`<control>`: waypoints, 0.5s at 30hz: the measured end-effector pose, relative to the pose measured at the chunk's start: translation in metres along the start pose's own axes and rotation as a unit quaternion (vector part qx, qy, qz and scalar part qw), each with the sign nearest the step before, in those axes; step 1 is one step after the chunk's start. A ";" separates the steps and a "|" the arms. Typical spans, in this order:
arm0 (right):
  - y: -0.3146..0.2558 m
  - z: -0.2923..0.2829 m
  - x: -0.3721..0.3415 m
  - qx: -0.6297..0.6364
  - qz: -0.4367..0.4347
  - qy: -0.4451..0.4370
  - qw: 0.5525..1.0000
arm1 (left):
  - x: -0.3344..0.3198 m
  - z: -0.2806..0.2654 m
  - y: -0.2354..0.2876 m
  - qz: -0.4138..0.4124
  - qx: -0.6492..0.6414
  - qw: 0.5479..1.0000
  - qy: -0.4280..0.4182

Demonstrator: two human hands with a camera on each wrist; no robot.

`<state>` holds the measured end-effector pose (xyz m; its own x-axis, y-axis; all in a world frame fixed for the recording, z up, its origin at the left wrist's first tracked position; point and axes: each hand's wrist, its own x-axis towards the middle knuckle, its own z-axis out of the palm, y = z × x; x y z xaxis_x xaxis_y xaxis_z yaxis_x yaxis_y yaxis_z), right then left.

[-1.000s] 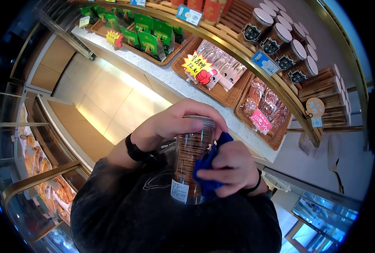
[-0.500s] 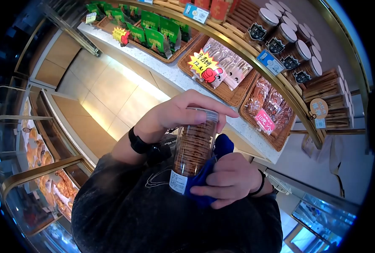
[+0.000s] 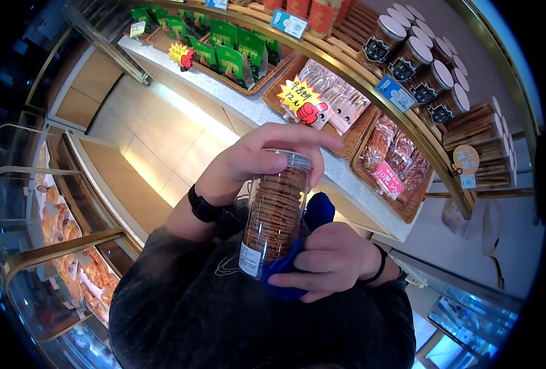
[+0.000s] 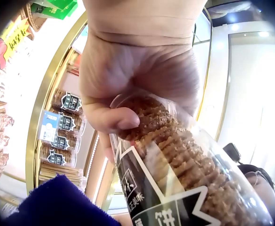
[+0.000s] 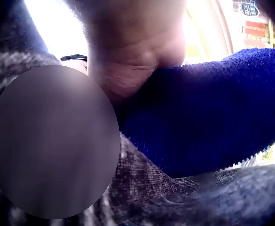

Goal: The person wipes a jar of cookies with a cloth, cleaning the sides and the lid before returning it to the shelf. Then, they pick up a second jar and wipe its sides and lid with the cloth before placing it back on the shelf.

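Note:
A clear plastic jar [image 3: 276, 212] of stacked brown cookies stands tilted in front of the person's chest. My left hand [image 3: 257, 154] grips it round the lid end, thumb along the near side. A white printed label [image 3: 250, 259] shows near its base, and the left wrist view reveals a black label [image 4: 149, 193] on its other side. My right hand [image 3: 334, 261] holds a blue cloth [image 3: 283, 270] against the lower part of the jar. In the right wrist view the cloth [image 5: 208, 113] bunches beneath the palm and covers the fingers.
Beyond the hands runs a speckled counter [image 3: 236, 111] with wicker baskets [image 3: 417, 209] of packaged snacks. Above it, a gold-edged shelf [image 3: 365, 92] carries more jars [image 3: 436, 77]. At the left is a glass case [image 3: 15, 172] holding baked goods [image 3: 82, 264].
The right hand and cloth have slid down the jar's side to its lower end. The jar has shifted slightly up and left, with the left hand staying at its lid.

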<state>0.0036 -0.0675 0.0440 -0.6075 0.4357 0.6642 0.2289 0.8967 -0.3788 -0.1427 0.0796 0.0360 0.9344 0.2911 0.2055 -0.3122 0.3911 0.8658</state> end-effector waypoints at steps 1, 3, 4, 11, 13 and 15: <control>0.006 -0.002 0.000 -0.013 -0.004 0.002 1.000 | 0.000 0.001 0.000 -0.002 0.000 1.000 -0.002; 0.014 -0.007 0.000 -0.059 0.096 0.060 0.992 | -0.002 0.006 -0.003 -0.028 -0.049 0.998 -0.004; 0.018 -0.009 0.000 -0.103 0.129 0.088 0.982 | -0.003 0.013 -0.003 -0.014 -0.050 0.998 0.037; 0.009 -0.007 -0.003 0.019 0.062 0.055 0.996 | 0.003 -0.022 -0.017 0.107 -0.018 0.994 -0.025; 0.000 -0.005 -0.002 0.024 0.011 -0.006 1.000 | 0.003 -0.026 -0.019 0.120 -0.034 0.992 -0.025; 0.001 -0.003 0.000 0.028 0.010 0.004 1.000 | 0.004 -0.025 -0.021 0.104 -0.056 0.993 -0.032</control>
<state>0.0062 -0.0666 0.0454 -0.5977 0.4542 0.6606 0.1974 0.8820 -0.4278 -0.1371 0.0947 0.0071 0.8559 0.3209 0.4055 -0.5127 0.4235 0.7469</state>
